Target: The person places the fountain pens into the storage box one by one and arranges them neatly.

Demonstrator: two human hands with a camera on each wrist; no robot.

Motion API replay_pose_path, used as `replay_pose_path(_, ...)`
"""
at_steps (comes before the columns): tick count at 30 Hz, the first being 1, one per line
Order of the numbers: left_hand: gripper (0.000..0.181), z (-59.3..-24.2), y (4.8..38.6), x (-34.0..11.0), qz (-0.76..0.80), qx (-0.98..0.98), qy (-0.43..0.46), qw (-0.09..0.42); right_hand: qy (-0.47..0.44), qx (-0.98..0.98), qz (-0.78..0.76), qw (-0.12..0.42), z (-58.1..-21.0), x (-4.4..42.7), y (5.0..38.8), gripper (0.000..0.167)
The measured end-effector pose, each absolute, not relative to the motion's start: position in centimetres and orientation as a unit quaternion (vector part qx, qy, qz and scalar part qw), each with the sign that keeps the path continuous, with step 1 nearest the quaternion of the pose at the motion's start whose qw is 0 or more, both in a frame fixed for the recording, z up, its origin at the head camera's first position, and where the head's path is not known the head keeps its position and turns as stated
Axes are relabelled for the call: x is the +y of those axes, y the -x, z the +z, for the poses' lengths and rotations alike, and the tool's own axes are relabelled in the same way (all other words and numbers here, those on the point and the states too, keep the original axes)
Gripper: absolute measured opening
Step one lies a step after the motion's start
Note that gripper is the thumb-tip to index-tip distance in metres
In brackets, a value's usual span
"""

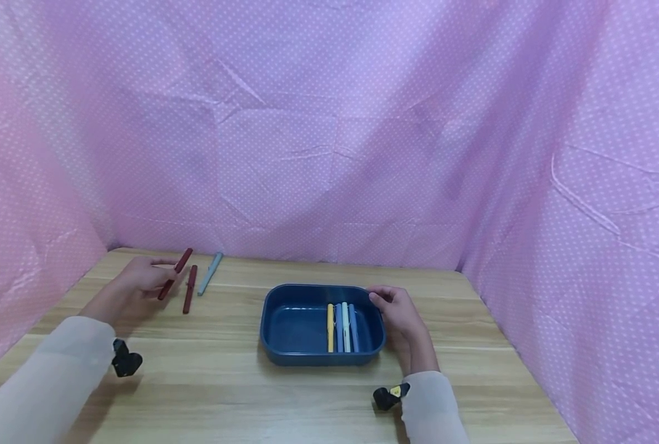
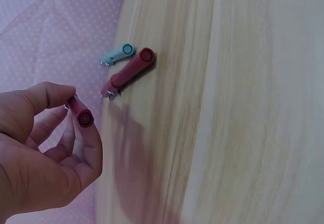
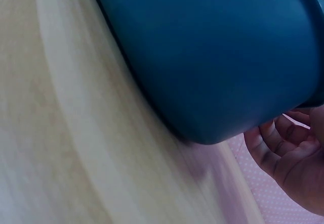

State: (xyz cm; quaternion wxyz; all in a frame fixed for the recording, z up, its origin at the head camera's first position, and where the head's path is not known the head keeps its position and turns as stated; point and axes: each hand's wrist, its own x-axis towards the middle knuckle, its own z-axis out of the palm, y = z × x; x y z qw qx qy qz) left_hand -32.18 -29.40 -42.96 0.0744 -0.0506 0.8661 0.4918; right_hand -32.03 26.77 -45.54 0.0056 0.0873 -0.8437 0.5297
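Observation:
Between thumb and fingers, my left hand (image 1: pixel 150 275) (image 2: pixel 55 148) pinches a dark red pen (image 1: pixel 175 275) (image 2: pixel 81 113), held above the table at the left. Just right of it lie a second red pen (image 1: pixel 190 290) (image 2: pixel 130 71) and a light teal pen (image 1: pixel 210 274) (image 2: pixel 119 53). My right hand (image 1: pixel 398 311) (image 3: pixel 293 153) grips the back right corner of a dark blue box (image 1: pixel 318 359) (image 3: pixel 212 57). Inside the box, toward its right, a yellow pen (image 1: pixel 330 327), a pale green pen (image 1: pixel 346 327) and two blue pens (image 1: pixel 354 327) lie side by side.
The box stands on a light wooden table (image 1: pixel 224 394). Pink dotted cloth (image 1: pixel 318 154) hangs behind the table and along both sides. A black wrist camera (image 1: pixel 126 359) is at the left cuff, another (image 1: pixel 389 396) at the right.

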Motion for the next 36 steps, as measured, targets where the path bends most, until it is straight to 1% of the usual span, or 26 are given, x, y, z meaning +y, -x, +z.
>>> replay_pose_path(6,0.061,-42.3,32.1,-28.6,0.530,0.844,0.036,0.079,-0.075,-0.842,0.534,0.005,-45.4,26.6,32.0,0.022)
replay_pose_path(13,0.064,-41.4,31.3,-27.5,0.540,0.839,0.009,0.069,-0.085,-0.841,0.534,0.015,-45.5,26.5,32.0,0.023)
replay_pose_path(25,0.065,-40.3,30.4,-25.6,0.578,0.812,-0.003,0.079,-0.093,-0.842,0.532,0.017,-45.5,26.6,32.1,0.023)
replay_pose_path(36,0.064,-39.9,29.8,-23.6,0.557,0.827,-0.019,0.072,-0.088,-0.840,0.535,0.015,-45.5,26.5,32.0,0.023)
